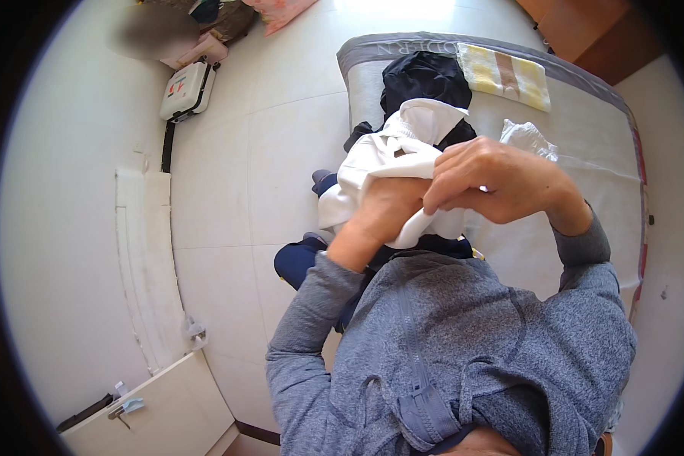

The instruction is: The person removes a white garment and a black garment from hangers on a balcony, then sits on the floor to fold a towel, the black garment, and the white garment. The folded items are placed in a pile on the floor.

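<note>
A white garment (356, 162) with a gathered elastic part lies bunched over my lap and the bed's edge. My left hand (390, 202) reaches in under its folded rim, and the fingers are hidden by cloth and by the other hand. From the right side, my right hand (484, 176) pinches the garment's edge between thumb and fingers, close to the left hand. Just beyond the white cloth, a heap of black clothing (424, 85) rests on the mattress.
The grey-edged mattress (593, 188) extends to my right. On it are a folded yellow-and-white towel (524, 80) and a crumpled white cloth (527, 139). A white suitcase (187, 91) stands by the left wall, and a wooden cabinet (598, 40) at the far right. A door (165, 404) is lower left.
</note>
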`<state>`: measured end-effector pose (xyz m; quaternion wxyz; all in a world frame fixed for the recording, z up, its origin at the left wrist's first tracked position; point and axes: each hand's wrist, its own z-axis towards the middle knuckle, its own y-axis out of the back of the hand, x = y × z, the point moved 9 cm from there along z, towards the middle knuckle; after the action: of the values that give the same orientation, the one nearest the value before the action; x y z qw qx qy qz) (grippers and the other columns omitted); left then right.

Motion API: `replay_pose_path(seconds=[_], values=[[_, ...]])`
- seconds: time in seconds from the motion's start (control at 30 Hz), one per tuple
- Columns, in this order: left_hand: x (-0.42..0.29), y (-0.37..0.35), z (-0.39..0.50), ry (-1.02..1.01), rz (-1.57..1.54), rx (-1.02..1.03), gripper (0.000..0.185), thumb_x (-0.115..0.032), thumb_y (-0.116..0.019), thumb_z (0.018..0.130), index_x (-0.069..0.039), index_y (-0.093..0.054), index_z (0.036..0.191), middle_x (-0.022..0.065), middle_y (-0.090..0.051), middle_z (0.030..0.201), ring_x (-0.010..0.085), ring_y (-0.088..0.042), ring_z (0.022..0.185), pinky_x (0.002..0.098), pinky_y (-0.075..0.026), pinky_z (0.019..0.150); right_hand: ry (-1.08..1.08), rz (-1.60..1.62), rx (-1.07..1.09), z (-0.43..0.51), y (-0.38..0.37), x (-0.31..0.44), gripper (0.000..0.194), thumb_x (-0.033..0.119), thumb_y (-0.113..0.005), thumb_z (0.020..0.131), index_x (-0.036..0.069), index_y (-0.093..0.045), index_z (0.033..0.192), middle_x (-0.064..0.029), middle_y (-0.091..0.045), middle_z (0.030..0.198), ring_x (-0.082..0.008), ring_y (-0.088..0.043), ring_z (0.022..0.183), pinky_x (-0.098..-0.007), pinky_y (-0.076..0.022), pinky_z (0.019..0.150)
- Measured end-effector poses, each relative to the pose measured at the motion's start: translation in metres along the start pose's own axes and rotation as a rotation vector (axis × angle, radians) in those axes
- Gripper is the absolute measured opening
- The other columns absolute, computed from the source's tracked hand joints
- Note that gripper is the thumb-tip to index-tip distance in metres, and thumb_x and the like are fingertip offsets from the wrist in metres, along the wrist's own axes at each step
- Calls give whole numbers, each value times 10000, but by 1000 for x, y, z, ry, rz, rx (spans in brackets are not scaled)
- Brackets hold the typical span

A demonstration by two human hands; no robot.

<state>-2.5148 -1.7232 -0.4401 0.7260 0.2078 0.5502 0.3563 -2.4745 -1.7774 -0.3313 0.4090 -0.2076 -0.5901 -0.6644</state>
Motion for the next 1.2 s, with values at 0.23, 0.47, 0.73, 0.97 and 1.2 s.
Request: replay_pose_path(seconds=[0.23,0.47,0.73,0.97,1.2], values=[[-24,118,31,97,-506,-231,145,-85,-570,869,34,-652,861,73,-604,700,163,-589,605,297,-487,604,-275,-200,-360,-29,48,-18,74,74,-677,855,50,-698,922,-121,-671,866,-242,-625,773,-342,-502,727],[-45,171,57,112,-453,-275,170,-37,-549,880,11,-532,717,-1,-548,656,35,-519,630,214,-401,529,188,-543,-384,-9,25,46,149,203,-720,856,66,-713,912,-81,-654,920,-260,-620,893,-378,-472,891],[-111,213,86,-65,-201,-353,163,-100,-568,836,30,-569,738,28,-501,572,43,-435,537,242,-369,492,13,-337,-617,-15,82,56,204,204,-755,822,31,-691,907,-70,-658,859,-186,-603,762,-302,-454,701],[-114,209,98,-11,-341,-363,202,-129,-581,838,45,-581,735,17,-508,581,38,-447,560,238,-379,502,-132,-196,-559,15,87,50,298,333,-719,875,42,-683,929,-115,-676,798,-205,-642,683,-314,-500,615],[-103,198,91,5,-280,-280,220,-167,-614,855,33,-598,763,34,-503,593,57,-458,572,247,-406,532,-163,-74,-604,16,88,40,224,217,-709,888,21,-663,989,-50,-661,843,-117,-605,728,-255,-501,671]])
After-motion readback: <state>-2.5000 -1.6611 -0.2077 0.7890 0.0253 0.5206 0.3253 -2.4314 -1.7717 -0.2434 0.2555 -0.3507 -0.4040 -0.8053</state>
